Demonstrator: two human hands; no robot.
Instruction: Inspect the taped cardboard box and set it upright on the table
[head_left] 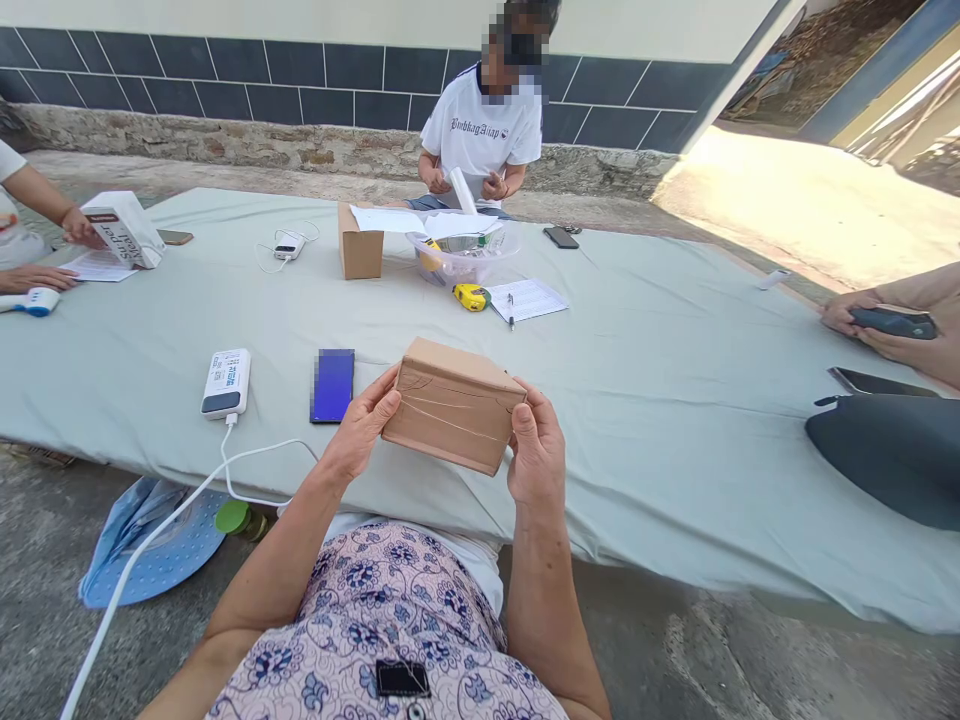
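I hold a small brown cardboard box (452, 405), sealed with clear tape, just above the near edge of the grey-green cloth (637, 400). My left hand (361, 425) grips its left end with the thumb on the taped face. My right hand (535, 447) clasps its right end, fingers curled round the corner. The box is tilted, its taped side towards me.
A dark phone (332, 385) and a white power bank (226, 382) with a white cable lie left of my hands. Further back are a second cardboard box (360, 250), a clear bowl (463, 256), a yellow tape measure (471, 296) and papers. A person sits opposite; other people's hands show at both sides.
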